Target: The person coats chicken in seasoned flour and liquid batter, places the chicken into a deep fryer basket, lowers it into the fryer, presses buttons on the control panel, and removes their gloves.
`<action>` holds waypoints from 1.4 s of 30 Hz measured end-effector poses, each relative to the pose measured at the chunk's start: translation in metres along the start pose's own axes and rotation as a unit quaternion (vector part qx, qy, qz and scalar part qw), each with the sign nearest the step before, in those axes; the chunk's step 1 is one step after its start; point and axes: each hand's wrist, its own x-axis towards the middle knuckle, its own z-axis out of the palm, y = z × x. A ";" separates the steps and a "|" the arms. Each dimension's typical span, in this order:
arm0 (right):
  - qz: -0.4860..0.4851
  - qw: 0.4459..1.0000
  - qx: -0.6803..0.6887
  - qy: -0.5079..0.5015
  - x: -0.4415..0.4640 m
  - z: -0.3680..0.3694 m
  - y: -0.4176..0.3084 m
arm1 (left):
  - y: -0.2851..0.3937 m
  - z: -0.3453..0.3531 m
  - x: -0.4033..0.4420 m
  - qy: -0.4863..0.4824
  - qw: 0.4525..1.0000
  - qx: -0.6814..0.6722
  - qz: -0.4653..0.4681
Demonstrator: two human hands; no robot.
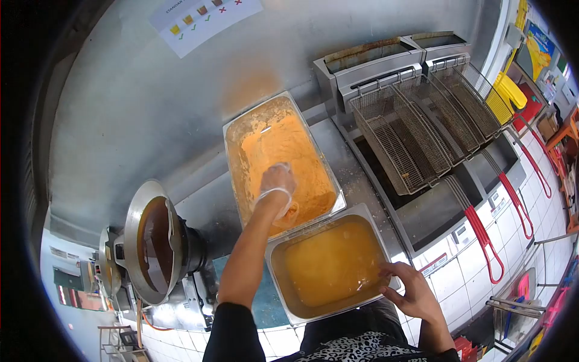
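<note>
A steel pan of orange flour-like powder (pixel 304 157) stands against the metal wall. In it is my left hand (pixel 278 180), in a clear plastic glove, with its fingers curled in toward the powder; whether it holds anything is hidden. A coated lump (pixel 291 214) lies in the powder beside the wrist. Nearer to me is a second steel pan with cloudy yellow liquid (pixel 329 262). My bare right hand (pixel 407 288) has its thumb and fingers closed on that pan's right rim.
Wire fryer baskets (pixel 416 120) with red handles (pixel 482 241) rest over the fryer at the right. A large wok of dark oil (pixel 155 244) stands at the left. A printed sheet (pixel 202 21) is on the wall.
</note>
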 end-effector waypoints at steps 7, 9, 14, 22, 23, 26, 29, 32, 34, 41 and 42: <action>0.016 1.000 0.011 0.009 0.003 0.001 0.013 | -0.103 0.085 0.053 -0.106 0.980 0.165 -0.015; 0.027 0.999 0.017 0.023 0.007 0.001 0.014 | -0.148 0.084 0.064 -0.202 0.952 0.229 -0.017; 0.044 0.999 0.016 0.012 0.020 0.007 0.019 | -0.187 0.178 0.098 -0.272 0.929 0.225 -0.108; 0.049 0.999 0.016 0.001 0.034 0.008 0.020 | -0.158 0.118 0.081 -0.268 0.870 -0.353 -0.213; 0.060 0.998 0.021 -0.001 0.035 0.008 0.021 | -0.118 0.064 0.065 -0.270 0.869 -0.344 -0.232; 0.047 0.999 0.013 -0.009 0.039 0.010 0.021 | -0.096 0.041 0.075 -0.231 0.889 -0.330 -0.216; 0.058 0.998 0.010 -0.013 0.041 0.014 0.022 | -0.132 0.113 0.120 -0.176 0.924 -0.314 -0.132; 0.067 0.997 -0.005 -0.027 0.038 0.017 0.029 | -0.123 0.174 0.160 -0.157 0.957 -0.238 -0.053; 0.115 0.992 0.030 -0.037 0.038 0.021 0.031 | -0.117 0.183 0.172 -0.155 0.963 -0.218 -0.015; 0.088 0.996 0.004 -0.034 0.036 0.019 0.029 | -0.072 0.089 0.138 -0.245 0.894 -0.373 -0.033; 0.092 0.995 0.010 -0.033 0.035 0.017 0.029 | -0.064 0.073 0.130 -0.230 0.916 -0.322 -0.066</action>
